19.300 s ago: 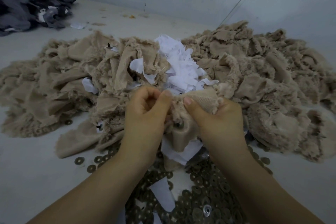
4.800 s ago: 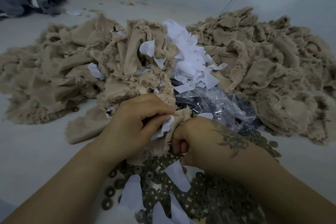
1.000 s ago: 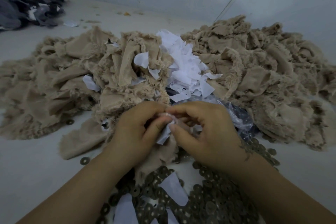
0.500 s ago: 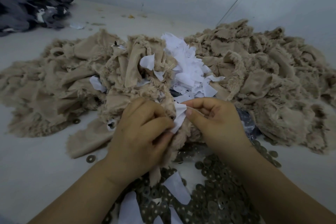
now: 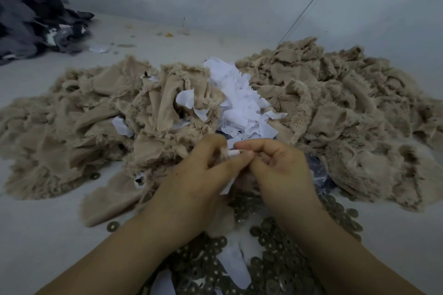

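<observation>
While our left hand pinched the white paper slip against the beige plush piece, our right hand gripped its other end in curled fingers; it lay crosswise between them, above the washers.

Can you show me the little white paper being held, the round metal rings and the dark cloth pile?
little white paper (image 5: 233, 153), head view, on its rolled top end.
metal rings (image 5: 268, 244), head view, on the middle of the heap.
dark cloth pile (image 5: 28, 19), head view, on the middle of the pile, far left.
</observation>
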`<state>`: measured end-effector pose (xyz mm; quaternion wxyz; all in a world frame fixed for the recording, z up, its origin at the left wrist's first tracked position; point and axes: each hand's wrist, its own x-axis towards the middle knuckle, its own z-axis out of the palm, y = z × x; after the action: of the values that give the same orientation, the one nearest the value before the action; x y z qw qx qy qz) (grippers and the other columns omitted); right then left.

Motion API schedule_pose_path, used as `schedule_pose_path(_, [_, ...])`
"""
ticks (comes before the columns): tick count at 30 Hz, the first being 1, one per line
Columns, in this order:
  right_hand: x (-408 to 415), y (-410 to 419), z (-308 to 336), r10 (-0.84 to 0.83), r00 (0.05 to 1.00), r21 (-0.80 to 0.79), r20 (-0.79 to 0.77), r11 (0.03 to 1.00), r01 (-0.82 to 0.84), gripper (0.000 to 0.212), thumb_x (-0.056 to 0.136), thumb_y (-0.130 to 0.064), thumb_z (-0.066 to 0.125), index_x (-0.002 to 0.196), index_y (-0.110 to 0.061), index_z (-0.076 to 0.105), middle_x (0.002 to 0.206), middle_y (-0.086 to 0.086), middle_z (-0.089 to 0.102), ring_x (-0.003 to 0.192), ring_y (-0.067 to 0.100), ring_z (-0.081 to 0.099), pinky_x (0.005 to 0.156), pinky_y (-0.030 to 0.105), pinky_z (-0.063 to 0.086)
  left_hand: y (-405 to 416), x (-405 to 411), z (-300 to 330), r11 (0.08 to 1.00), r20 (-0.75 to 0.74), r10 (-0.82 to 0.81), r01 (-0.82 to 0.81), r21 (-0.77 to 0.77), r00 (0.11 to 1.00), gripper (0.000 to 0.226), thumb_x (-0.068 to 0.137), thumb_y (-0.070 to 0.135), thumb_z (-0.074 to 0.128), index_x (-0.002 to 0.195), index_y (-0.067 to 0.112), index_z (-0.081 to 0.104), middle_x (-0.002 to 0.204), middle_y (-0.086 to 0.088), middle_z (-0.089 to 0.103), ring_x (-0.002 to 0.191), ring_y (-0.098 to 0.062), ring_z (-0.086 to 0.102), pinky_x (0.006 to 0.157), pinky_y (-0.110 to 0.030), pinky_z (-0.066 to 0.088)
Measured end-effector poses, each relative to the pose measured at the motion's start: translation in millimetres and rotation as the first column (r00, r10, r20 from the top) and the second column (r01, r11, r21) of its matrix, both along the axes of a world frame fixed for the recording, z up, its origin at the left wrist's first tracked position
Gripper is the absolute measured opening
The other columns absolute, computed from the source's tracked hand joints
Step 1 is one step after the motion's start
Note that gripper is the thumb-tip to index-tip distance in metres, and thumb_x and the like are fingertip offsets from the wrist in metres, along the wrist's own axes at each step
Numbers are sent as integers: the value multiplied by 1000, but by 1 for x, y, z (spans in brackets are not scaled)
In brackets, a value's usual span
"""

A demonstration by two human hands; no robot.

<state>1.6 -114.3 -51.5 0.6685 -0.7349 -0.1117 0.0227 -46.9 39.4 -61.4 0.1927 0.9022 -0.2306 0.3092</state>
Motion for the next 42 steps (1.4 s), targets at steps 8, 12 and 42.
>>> schedule_pose_path(8, [10,-9,8,115,992,-116,59,987,-108,29,91,-10,69,106,-35,66,101,-14,74,94,0,71,88,31,59,24,35,52,976,140,177,-155,-156,974,28,88,-7,58,114,-1,69,104,-12,52,94,-7,39,73,-11,32])
schedule_pose_path(12, [4,-5,6,301,946,-101,-120,944,-313,64,81,-26,81,130,-46,44,110,-31,63,101,-15,61,82,15,54,7,41,44,936,34,204,-185,-299,978,35,85,-7,68,116,8,69,105,-1,50,95,-8,46,83,-3,33])
schedule_pose_path(42, [70,-59,-15,-68,938,-754,340,577,315,64,86,-28,72,145,-31,47,148,11,39,85,21,59,81,25,43,-5,69,19,826,-15,232,-189,531,973,37,86,48,51,82,17,70,112,-3,59,120,-30,46,100,-57,30])
